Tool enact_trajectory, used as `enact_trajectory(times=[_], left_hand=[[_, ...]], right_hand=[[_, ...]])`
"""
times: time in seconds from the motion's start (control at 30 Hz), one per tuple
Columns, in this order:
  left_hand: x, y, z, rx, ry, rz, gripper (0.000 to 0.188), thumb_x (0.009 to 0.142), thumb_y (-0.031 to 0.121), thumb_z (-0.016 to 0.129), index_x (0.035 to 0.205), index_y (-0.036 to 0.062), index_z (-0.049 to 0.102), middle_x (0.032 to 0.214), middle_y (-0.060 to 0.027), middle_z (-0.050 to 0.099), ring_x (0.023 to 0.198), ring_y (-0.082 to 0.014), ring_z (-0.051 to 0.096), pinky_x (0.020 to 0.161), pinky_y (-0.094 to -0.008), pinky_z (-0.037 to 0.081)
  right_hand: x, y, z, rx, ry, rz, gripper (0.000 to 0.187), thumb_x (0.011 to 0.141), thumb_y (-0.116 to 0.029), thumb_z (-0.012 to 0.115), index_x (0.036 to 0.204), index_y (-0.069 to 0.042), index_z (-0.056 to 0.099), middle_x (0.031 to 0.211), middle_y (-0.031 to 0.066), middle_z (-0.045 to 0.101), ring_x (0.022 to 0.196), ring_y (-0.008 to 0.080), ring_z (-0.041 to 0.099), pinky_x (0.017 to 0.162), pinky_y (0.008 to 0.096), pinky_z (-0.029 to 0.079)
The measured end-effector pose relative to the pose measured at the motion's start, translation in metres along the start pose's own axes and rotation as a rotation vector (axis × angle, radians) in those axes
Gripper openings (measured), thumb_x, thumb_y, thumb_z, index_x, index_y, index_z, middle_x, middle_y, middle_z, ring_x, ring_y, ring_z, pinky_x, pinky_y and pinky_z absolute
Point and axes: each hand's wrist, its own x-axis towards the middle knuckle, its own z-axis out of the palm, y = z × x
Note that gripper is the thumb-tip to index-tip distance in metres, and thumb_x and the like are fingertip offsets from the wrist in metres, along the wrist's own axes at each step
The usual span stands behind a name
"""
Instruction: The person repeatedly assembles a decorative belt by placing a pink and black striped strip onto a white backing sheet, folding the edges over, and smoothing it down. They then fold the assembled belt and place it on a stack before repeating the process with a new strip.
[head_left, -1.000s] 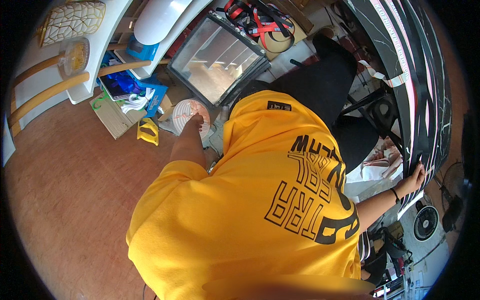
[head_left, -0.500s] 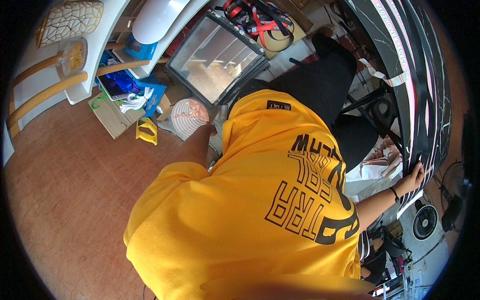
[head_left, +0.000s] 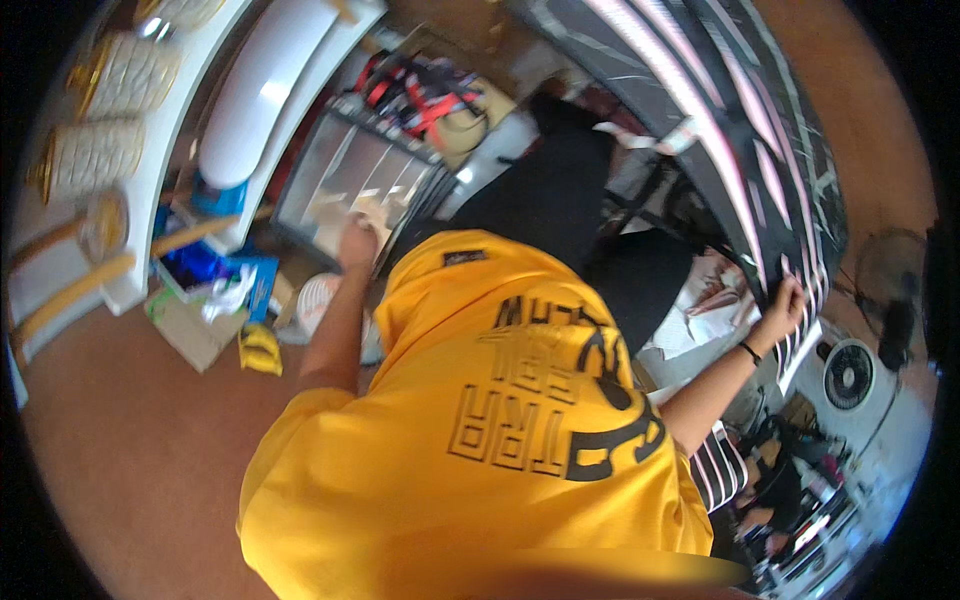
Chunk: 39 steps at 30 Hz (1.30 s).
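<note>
My right hand [head_left: 786, 306] is at the right edge of a black marbled table [head_left: 570, 40], its fingers pinched on one of the striped strips. Several long black and pinkish-white strips [head_left: 738, 190] run side by side along the tabletop. A loose pale end [head_left: 678, 138] sticks out over the table's near side. My left hand [head_left: 358, 242] is raised in front of the glass-faced dark case [head_left: 385, 175]; motion blurs its fingers, and I see nothing held in it. Below my left forearm is a round white, striped object [head_left: 316, 300], partly hidden.
At left, a white shelf [head_left: 160, 150] carries gold-patterned jars [head_left: 95, 160]. A cardboard piece [head_left: 195, 330] and a yellow-handled tool [head_left: 260, 350] lie on the brown floor. Red and black straps [head_left: 420, 95] are heaped behind the case. A round fan [head_left: 848, 375] stands at right.
My left hand has risen from beside the round striped object to the front of the glass-faced case. My right hand stays on the strips. The whole view has shifted and blurred.
</note>
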Motion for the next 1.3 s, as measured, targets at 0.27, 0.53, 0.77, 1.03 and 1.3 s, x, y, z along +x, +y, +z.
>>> enact_trajectory(times=[0.27, 0.53, 0.77, 1.03, 1.3], left_hand=[[0.046, 0.270, -0.190, -0.655, 0.431, 0.573, 0.034, 0.095, 0.036, 0.064, 0.107, 0.0040, 0.065, 0.085, -0.0109, 0.066, 0.076, -0.0299, 0.062, 0.074, -0.0397, 0.050], [0.072, 0.451, -0.222, -0.517, 0.460, 0.617, 0.055, 0.090, 0.056, 0.061, 0.111, 0.0059, 0.069, 0.108, -0.0157, 0.069, 0.105, -0.0349, 0.064, 0.092, -0.0477, 0.047], [0.100, 0.470, -0.247, -0.598, 0.659, 0.734, 0.037, 0.090, 0.034, 0.067, 0.108, 0.0023, 0.070, 0.104, -0.0225, 0.071, 0.094, -0.0397, 0.067, 0.083, -0.0467, 0.051], [0.139, 0.435, -0.304, -0.283, 0.802, 0.306, 0.069, 0.087, 0.057, 0.065, 0.135, 0.0095, 0.057, 0.132, -0.0197, 0.060, 0.123, -0.0414, 0.055, 0.096, -0.0589, 0.044], [-0.058, 0.557, -0.213, -0.244, 0.511, 1.567, 0.045, 0.091, 0.029, 0.067, 0.132, 0.0123, 0.059, 0.136, -0.0153, 0.056, 0.129, -0.0348, 0.049, 0.106, -0.0510, 0.037]], right_hand=[[-0.001, -0.018, -0.013, -0.187, 0.049, -0.068, 0.019, 0.092, -0.013, 0.070, 0.107, -0.002, 0.070, 0.117, 0.0134, 0.069, 0.111, 0.0237, 0.063, 0.099, 0.0345, 0.047], [-0.017, -0.009, -0.023, -0.270, 0.052, 0.032, 0.024, 0.084, -0.012, 0.075, 0.106, -0.004, 0.070, 0.118, 0.0155, 0.069, 0.112, 0.0294, 0.064, 0.097, 0.0367, 0.049], [-0.023, -0.025, -0.019, -0.283, 0.114, 0.057, 0.022, 0.080, -0.011, 0.076, 0.101, -0.007, 0.072, 0.117, 0.0121, 0.070, 0.109, 0.0290, 0.066, 0.089, 0.0367, 0.052], [-0.032, -0.080, 0.030, -0.294, -0.106, -0.167, 0.020, 0.080, -0.013, 0.075, 0.099, -0.007, 0.072, 0.117, 0.0137, 0.068, 0.112, 0.0329, 0.062, 0.093, 0.0409, 0.050], [0.093, -0.024, 0.010, -0.409, 0.004, -0.081, 0.018, 0.082, -0.013, 0.073, 0.098, -0.005, 0.072, 0.101, 0.0145, 0.069, 0.101, 0.0344, 0.062, 0.090, 0.0432, 0.048]])
